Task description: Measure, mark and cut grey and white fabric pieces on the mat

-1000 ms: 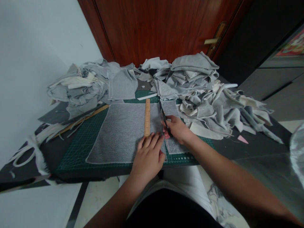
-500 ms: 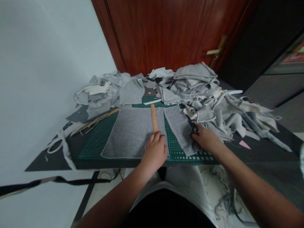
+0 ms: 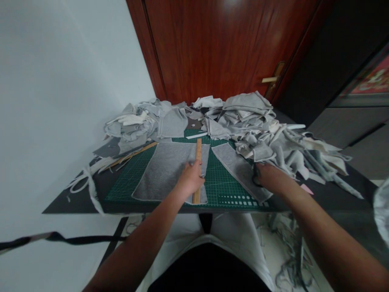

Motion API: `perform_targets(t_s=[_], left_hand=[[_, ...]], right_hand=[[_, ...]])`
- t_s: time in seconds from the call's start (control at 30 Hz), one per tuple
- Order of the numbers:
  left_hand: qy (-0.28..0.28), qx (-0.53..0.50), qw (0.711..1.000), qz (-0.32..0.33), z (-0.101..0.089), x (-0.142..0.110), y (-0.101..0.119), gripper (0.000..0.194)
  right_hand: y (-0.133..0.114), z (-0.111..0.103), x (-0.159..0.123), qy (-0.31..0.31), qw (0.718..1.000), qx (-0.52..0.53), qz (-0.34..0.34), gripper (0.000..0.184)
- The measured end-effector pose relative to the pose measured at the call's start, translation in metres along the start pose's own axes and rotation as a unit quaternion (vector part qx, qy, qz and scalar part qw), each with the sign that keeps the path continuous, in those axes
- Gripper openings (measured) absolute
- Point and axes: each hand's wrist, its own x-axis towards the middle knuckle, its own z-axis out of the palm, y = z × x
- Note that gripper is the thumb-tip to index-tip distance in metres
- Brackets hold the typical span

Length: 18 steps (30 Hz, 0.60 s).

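Note:
A large grey fabric piece (image 3: 167,174) lies flat on a green cutting mat (image 3: 217,174). Lengthwise over its right part runs a wooden ruler (image 3: 197,196), and my left hand (image 3: 191,177) is closed around the ruler's middle. Across a strip of bare mat, a narrower grey fabric piece (image 3: 235,164) lies slanted to the right. Over its right edge, my right hand (image 3: 269,177) is closed on the black handles of a pair of scissors (image 3: 255,178). The scissors' blades are hard to make out, and the fingers are partly hidden.
Crumpled grey fabric is heaped at the back left (image 3: 136,121) and along the right side (image 3: 249,113). A white strip (image 3: 196,135) lies at the mat's far edge. Pale cords (image 3: 88,178) trail on the left. Behind stands a wooden door (image 3: 225,48).
The scissors moved right, away from the large piece's edge, with my right hand. The narrower piece shifted right and turned, opening a gap. My left hand went from pressing flat to gripping the ruler.

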Motion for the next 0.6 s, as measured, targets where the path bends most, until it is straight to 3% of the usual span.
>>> perform_targets(t_s=[0.07, 0.13, 0.23, 0.3, 0.4, 0.6], left_hand=[[-0.016, -0.001, 1.000, -0.016, -0.005, 0.004, -0.004, 0.062], [-0.026, 0.005, 0.999, -0.040, -0.008, 0.007, -0.005, 0.064], [-0.024, 0.016, 0.997, -0.066, -0.008, 0.006, -0.002, 0.061], [-0.018, 0.014, 0.997, -0.067, -0.009, 0.003, -0.002, 0.056], [-0.013, -0.009, 0.998, -0.058, -0.011, 0.001, -0.007, 0.044], [-0.034, -0.108, 0.994, -0.006, -0.025, 0.011, -0.034, 0.007]], right_hand=[[-0.019, -0.003, -0.008, 0.069, 0.998, 0.010, -0.004, 0.039], [-0.048, 0.001, -0.018, 0.149, 0.985, 0.062, -0.059, 0.040], [-0.098, 0.022, -0.030, 0.145, 0.944, 0.182, -0.233, 0.037], [-0.122, 0.037, -0.035, 0.142, 0.918, 0.217, -0.299, 0.037], [-0.136, 0.050, -0.039, 0.129, 0.905, 0.223, -0.339, 0.039], [-0.136, 0.045, -0.040, 0.130, 0.909, 0.192, -0.345, 0.054]])
